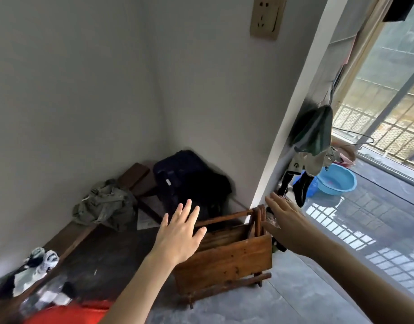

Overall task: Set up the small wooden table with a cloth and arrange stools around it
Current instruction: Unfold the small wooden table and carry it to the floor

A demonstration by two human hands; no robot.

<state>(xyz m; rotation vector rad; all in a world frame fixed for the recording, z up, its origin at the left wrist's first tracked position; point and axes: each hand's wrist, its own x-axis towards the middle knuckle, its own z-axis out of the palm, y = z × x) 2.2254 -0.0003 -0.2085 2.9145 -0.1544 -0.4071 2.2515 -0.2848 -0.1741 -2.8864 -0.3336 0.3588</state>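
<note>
Left hand [181, 232] flat, fingers spread, empty, above folded small wooden table [227, 253]; right hand [283, 220] likewise (nothing gripped) at its far end. Table stands on floor against wall corner, dark suitcase [182, 176] behind.

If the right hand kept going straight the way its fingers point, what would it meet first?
Probably the white wall corner: the right hand reaches open-fingered up and away, above the folded wooden table. Depth is unclear, so it may pass the table's upright slats closely.
</note>
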